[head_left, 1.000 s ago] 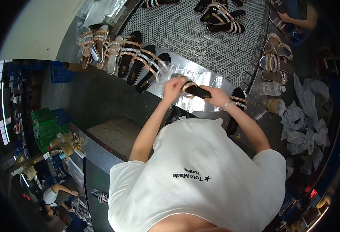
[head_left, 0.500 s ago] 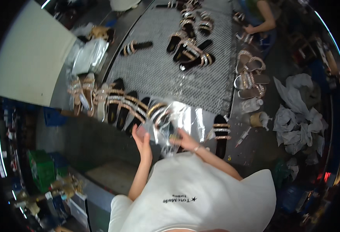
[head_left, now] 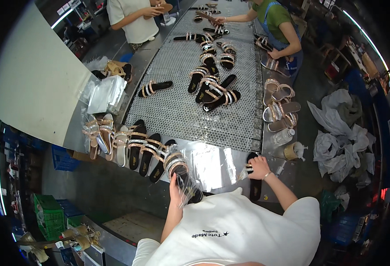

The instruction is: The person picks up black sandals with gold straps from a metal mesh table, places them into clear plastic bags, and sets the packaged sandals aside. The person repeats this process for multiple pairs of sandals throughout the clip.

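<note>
Two hands at a mesh-topped work surface (head_left: 159, 119), lower centre of the frame. The left hand (head_left: 175, 195) is partly closed, thumb on the near end of a banded sandal (head_left: 176, 165), its other fingers largely hidden; clear film (head_left: 187, 188) lies over and around this sandal, at the lower left of a bright reflective sheet (head_left: 212, 166). The right hand (head_left: 260, 167) has its fingers bent over the straps of a black-soled sandal (head_left: 255, 188) at the sheet's right edge; whether it grips or only touches cannot be told. The stage reached, by judgement: film is on the sandal at left, though whether it is fully enclosed is unclear; none is discernible on the sole of the one at right, and the sandals on the mesh appear bare. Counts: one sandal at each hand; three dark-soled sandals (head_left: 145, 162) in the row left of centre, with a cluster of paler sandals (head_left: 99, 137) beyond, overlapping too closely to count; on the mesh, one lone sandal (head_left: 155, 88) at left and a central heap (head_left: 212, 91), uncountable; at right, about five tan-soled sandals (head_left: 283, 108), one clear bottle (head_left: 283, 136) and one syringe (head_left: 280, 167); at the top, two co-workers (head_left: 133, 22).
</note>
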`<action>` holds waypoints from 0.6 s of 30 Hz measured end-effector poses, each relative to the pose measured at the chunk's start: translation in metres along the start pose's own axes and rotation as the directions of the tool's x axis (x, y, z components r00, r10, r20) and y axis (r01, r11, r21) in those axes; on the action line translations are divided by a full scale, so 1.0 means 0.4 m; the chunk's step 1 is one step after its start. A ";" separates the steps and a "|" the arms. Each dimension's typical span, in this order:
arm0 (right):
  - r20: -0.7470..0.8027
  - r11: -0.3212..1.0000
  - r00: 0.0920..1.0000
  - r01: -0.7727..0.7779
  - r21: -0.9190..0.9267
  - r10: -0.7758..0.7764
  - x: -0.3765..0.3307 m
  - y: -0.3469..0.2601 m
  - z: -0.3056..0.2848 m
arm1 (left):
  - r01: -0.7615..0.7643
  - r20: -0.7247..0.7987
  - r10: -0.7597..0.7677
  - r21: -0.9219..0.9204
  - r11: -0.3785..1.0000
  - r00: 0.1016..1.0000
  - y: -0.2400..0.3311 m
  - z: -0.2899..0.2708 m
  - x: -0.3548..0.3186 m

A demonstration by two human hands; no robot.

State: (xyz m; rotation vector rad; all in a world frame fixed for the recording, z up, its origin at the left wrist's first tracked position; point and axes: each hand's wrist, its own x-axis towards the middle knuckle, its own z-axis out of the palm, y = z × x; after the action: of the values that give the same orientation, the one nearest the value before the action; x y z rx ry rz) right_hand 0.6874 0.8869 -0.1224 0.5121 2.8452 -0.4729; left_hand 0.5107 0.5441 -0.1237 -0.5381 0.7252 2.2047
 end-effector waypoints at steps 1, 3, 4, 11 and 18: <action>0.090 0.999 0.996 -0.016 0.028 0.013 0.005 0.009 -0.021 | -0.032 0.026 0.032 0.030 0.999 0.999 0.008 0.007 -0.004; 0.104 0.995 0.995 0.002 0.103 -0.013 0.024 0.018 -0.069 | -0.093 0.081 0.086 0.088 0.992 0.993 0.023 0.032 0.001; -0.002 0.994 0.999 0.040 0.102 -0.040 0.031 -0.027 -0.144 | -0.127 0.093 0.117 0.109 0.986 0.989 0.022 0.032 -0.003; -0.324 0.771 0.906 0.408 0.489 -0.274 0.155 -0.391 -0.383 | -0.253 0.242 0.188 0.275 0.928 0.952 -0.032 0.051 0.031; -0.405 0.123 0.910 0.414 0.902 -0.088 0.330 -0.473 -0.130 | -0.149 0.060 0.136 0.321 0.936 0.989 0.022 0.073 -0.056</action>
State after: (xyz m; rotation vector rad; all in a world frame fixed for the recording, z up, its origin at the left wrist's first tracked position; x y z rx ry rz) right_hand 0.4885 0.7767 -0.0570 0.1871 2.3335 -2.6149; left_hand 0.5140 0.5464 -0.0859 -0.2842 1.1122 2.1576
